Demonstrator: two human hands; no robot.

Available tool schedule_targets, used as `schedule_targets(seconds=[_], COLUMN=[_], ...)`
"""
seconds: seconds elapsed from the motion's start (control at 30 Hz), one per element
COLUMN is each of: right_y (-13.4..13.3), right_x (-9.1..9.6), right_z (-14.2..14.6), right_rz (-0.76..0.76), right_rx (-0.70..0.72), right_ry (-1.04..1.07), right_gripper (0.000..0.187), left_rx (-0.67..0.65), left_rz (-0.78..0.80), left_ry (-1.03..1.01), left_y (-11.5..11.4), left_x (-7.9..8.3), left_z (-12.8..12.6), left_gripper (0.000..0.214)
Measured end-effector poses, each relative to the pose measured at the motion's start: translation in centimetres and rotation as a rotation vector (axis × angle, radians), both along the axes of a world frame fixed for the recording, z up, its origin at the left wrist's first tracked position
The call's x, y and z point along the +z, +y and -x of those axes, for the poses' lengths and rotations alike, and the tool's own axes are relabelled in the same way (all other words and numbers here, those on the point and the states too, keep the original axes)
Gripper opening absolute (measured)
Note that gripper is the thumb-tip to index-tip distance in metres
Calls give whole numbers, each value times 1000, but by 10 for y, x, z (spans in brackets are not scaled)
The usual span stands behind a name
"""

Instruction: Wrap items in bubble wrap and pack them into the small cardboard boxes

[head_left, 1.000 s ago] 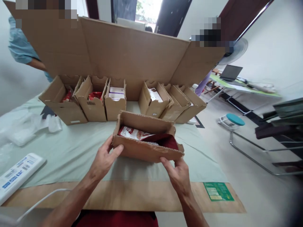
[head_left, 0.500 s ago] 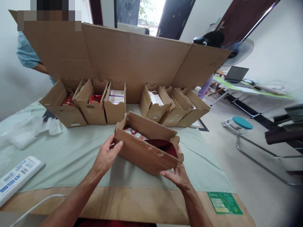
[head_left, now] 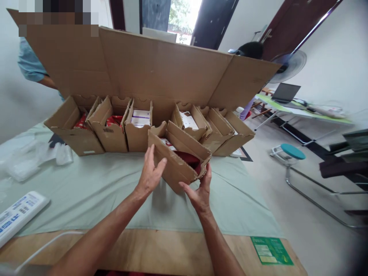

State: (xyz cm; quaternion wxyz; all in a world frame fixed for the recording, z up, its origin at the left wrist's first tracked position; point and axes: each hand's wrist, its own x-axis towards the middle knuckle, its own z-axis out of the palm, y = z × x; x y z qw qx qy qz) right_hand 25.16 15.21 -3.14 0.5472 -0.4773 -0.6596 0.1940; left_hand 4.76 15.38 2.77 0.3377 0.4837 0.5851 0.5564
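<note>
I hold a small open cardboard box [head_left: 175,163] tilted in the air, just in front of a gap in a row of like boxes. My left hand [head_left: 151,172] grips its left end with the thumb against the near wall. My right hand [head_left: 198,191] cups its lower right corner from beneath. Inside the box lie a dark red packet [head_left: 188,158] and a white-and-red packet [head_left: 167,143]. The row of small boxes [head_left: 113,130] stands along a big flattened cardboard sheet [head_left: 149,65].
A pale green cloth [head_left: 94,188] covers the wooden table [head_left: 161,249]. Clear plastic bags [head_left: 28,159] and a white packet [head_left: 17,214] lie at the left. A person in a blue shirt [head_left: 31,65] stands behind the sheet. A stool [head_left: 291,151] and fan [head_left: 289,65] are on the right.
The box has risen off the cloth and moved away from me toward the gap in the row, turning its left end forward. Both hands went with it.
</note>
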Motion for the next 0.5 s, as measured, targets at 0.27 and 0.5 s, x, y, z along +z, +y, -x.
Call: schedule_targets(seconds=[0.27, 0.5], right_y=[-1, -4], right_x=[3, -5], right_z=[9, 23], right_rz=[17, -114], right_rx=[-70, -116], right_ry=[4, -138], right_gripper=[116, 111], left_rx=[-5, 17], left_rz=[-22, -53], left_ry=[18, -8], left_y=[18, 35], left_x=[3, 0], left_z=[-19, -17], left_gripper=[73, 69])
